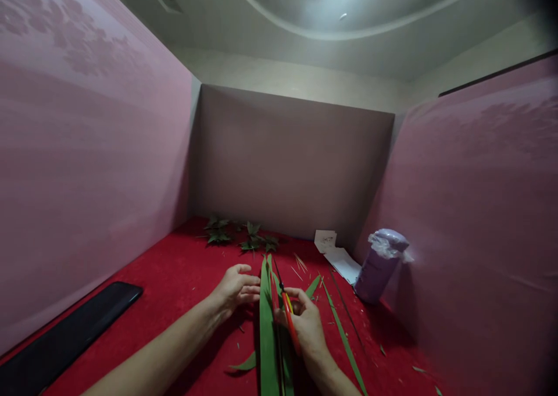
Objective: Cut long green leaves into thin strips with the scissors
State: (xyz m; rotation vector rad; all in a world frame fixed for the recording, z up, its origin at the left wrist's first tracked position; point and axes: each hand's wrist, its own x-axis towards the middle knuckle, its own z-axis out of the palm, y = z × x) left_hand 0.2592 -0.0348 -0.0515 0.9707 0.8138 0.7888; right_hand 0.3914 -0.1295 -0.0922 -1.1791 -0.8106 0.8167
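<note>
Long green leaves (269,338) run lengthwise in front of me on the red cloth. My left hand (236,290) is at their left edge, thumb and fingers apart, with the fingertips touching or just beside the leaf. On the other side, my right hand (307,323) is closed around the red and yellow handles of a pair of scissors (286,303). The dark blades point away from me, over or beside the leaves' far part; I cannot tell whether they touch. A thin leaf strip (342,332) lies right of my right hand.
Lobed dark green leaves (251,239) lie at the back. White papers (342,263) and a purple plastic-wrapped cylinder (380,268) stand back right. Thin sticks (300,263) and scraps are scattered about. A long black object (82,332) lies left. Pink walls flank the red cloth (174,274).
</note>
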